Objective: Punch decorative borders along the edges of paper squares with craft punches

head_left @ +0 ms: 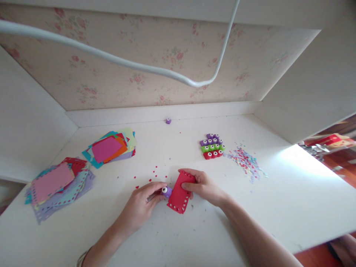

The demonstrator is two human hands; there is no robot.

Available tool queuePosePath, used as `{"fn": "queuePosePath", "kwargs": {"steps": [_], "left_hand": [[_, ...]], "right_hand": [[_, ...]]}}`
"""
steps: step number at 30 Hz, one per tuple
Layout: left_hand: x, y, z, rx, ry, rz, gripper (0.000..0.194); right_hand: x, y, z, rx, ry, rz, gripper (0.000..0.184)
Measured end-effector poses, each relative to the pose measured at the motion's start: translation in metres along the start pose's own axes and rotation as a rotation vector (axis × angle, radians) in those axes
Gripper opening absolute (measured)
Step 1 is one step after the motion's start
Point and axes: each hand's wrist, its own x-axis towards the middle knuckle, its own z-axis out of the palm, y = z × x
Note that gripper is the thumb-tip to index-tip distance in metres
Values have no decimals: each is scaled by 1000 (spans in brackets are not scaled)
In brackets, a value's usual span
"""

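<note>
My left hand [146, 200] is closed round a small purple craft punch [167, 191] with a white and black button on top. The punch meets the left long edge of a red paper card [180, 193]. My right hand [201, 185] grips that card by its right side, thumb on top and fingers beneath. Rows of small punched holes run along the card's top and bottom ends. Small red cut-outs [150, 180] lie on the white table just beyond my left hand.
Punched cards [52, 181] and plain coloured cards [107, 148] lie piled at left. Purple, green and red punches [213, 147] stand in rows at right, beside scattered confetti [246, 159]. One purple punch [168, 121] stands near the back wall. A white cable [125, 61] hangs across the top.
</note>
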Motion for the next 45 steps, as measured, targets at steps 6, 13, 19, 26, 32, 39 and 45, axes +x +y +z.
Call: {"fn": "queuePosePath", "kwargs": {"steps": [6,13,19,26,32,39,45], "left_hand": [[-1,-1,0,28,-4,37,29],[-3,-2,2,26,-65,81,33],[-3,-2,4,34,-77,106,31],[-1,3,2,58,-78,65,28],[1,8,1,51,-88,50,25],[-1,8,2,149,-127,111,27],[0,8,3,316,-138,200,25]], "right_hand": [[0,3,1,-21,5,4,45],[-3,3,-2,-36,-34,65,49],[-3,-1,0,-20,-6,87,53],[-2,3,5,55,-45,27,47],[1,10,9,89,2,-42,42],[-1,19,21,-437,199,-88,40],[-9,7,21,-871,254,-382,61]]}}
